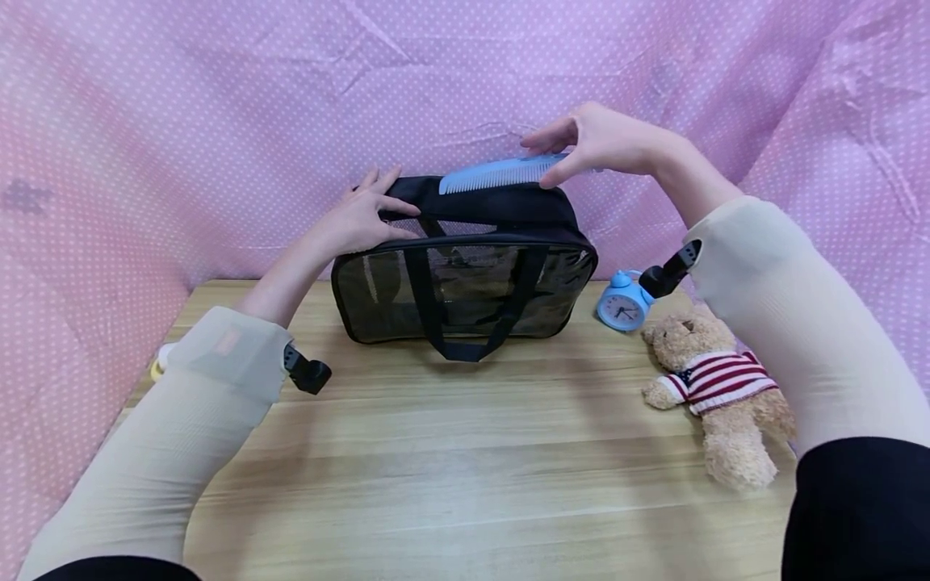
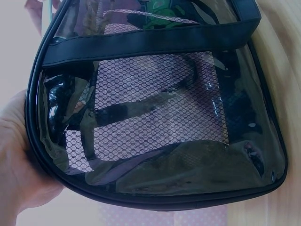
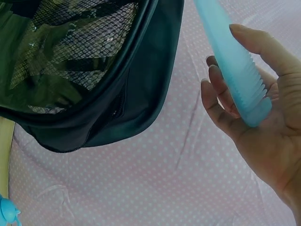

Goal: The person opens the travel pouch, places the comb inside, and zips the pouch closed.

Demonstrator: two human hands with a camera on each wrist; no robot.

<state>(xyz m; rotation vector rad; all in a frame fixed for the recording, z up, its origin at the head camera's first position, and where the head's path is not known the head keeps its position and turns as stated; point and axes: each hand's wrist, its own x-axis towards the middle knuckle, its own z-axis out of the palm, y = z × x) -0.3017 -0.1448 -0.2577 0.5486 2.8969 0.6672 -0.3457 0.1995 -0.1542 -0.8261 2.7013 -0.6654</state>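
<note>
A black toiletry bag (image 1: 472, 290) with clear, mesh-backed sides stands upright, its top unzipped and its dark strap handle hanging in front. On the bag's top left corner rests my left hand (image 1: 366, 214), fingers spread across the opening, the thumb along the front rim. The left wrist view shows that hand (image 2: 23, 160) against the bag's rounded end. My right hand (image 1: 603, 141) holds a light blue comb (image 1: 494, 173) by one end, between thumb and fingers. The comb lies nearly level over the back edge of the opening, teeth downward; in the right wrist view the comb (image 3: 235, 70) crosses the palm.
Right of the bag stands a small blue alarm clock (image 1: 622, 307). Nearer on that side lies a teddy bear (image 1: 726, 395) in a striped sweater, partly behind the right forearm. A pink dotted cloth (image 1: 436, 73) hangs behind the wooden table (image 1: 465, 468).
</note>
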